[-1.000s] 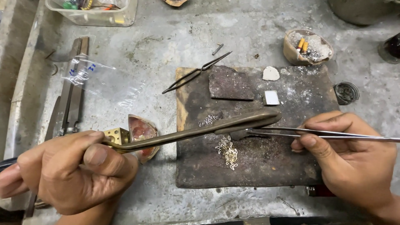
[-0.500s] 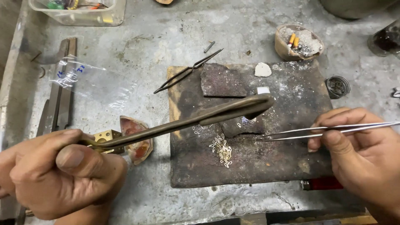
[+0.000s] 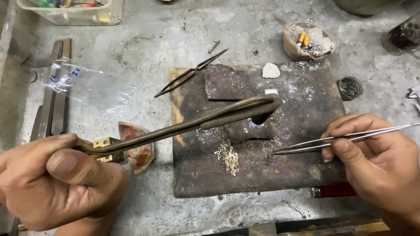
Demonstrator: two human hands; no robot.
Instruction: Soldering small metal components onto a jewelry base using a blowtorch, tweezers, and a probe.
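Observation:
My left hand (image 3: 57,179) grips a brass-bodied torch (image 3: 188,122) whose long curved dark nozzle reaches right, its tip hanging over the charred soldering board (image 3: 297,175). My right hand (image 3: 380,161) pinches slim steel tweezers (image 3: 315,143) that point left, tips just above the board and to the right of a small heap of tiny silver links (image 3: 226,156). A dark flat block (image 3: 225,83) lies on the board's far part, with a white lump (image 3: 271,70) beside it.
A second pair of dark tweezers (image 3: 188,75) lies at the board's upper left. A small reddish dish (image 3: 138,148), a clear plastic bag (image 3: 76,83), a round bowl with ash and butts (image 3: 308,41), a small round tin (image 3: 350,86) and a plastic tub (image 3: 74,11) stand around.
My right hand has drawn the tweezers back to the right, away from the torch tip. The torch has stayed over the board, and the view has shifted slightly.

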